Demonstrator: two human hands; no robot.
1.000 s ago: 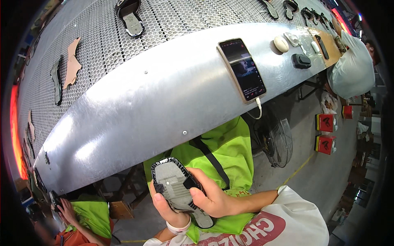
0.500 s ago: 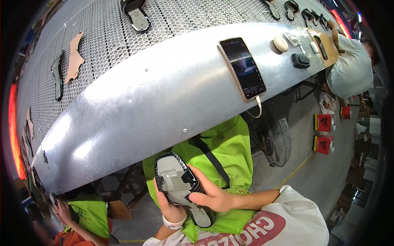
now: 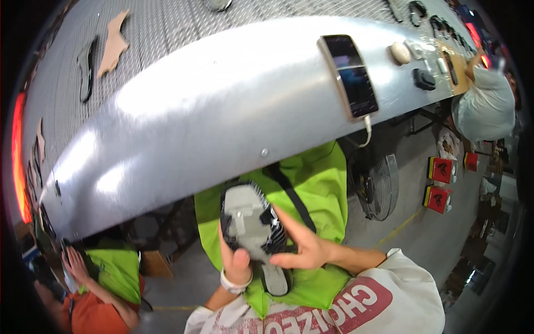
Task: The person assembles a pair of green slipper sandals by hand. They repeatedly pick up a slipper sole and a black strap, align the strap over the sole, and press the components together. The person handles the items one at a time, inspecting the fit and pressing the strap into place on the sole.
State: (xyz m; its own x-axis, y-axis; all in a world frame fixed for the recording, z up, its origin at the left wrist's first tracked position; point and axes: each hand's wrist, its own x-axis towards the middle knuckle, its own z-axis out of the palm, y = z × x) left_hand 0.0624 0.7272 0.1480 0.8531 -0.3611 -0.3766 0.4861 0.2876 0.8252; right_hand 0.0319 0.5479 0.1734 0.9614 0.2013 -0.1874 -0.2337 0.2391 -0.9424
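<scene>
Shoe: a black shoe (image 3: 245,214) is up off the tabletop (image 3: 217,119) in front of the person's lap, grey underside facing up, toe pointing toward the tabletop's near edge and heel toward the body.
Work done: the black cover appears to be turned in over the rim around the toe and forefoot, where it shows as pleats.
Work left: the grey underside is bare from toe to heel, with no bottom layer over it; the picture is too blurred to tell whether the pleats lie flat or are stuck down.
Left hand: this hand (image 3: 236,264) grips the shoe's left side, fingers along the edge and thumb near its narrow middle.
Right hand: this hand (image 3: 305,245) clasps the opposite side, fingers by the forefoot edge and thumb reaching in at the narrow middle.
Shoe between hands: the forefoot rises beyond both thumbs, while the heel sticks out below them, over the green apron (image 3: 320,186).
Tabletop: a phone (image 3: 356,83) with a white cable (image 3: 369,129) lies on it, well apart from the shoe.
Mesh belt: beyond the tabletop, a tan cut piece (image 3: 114,44) rests on the belt (image 3: 164,42).
</scene>
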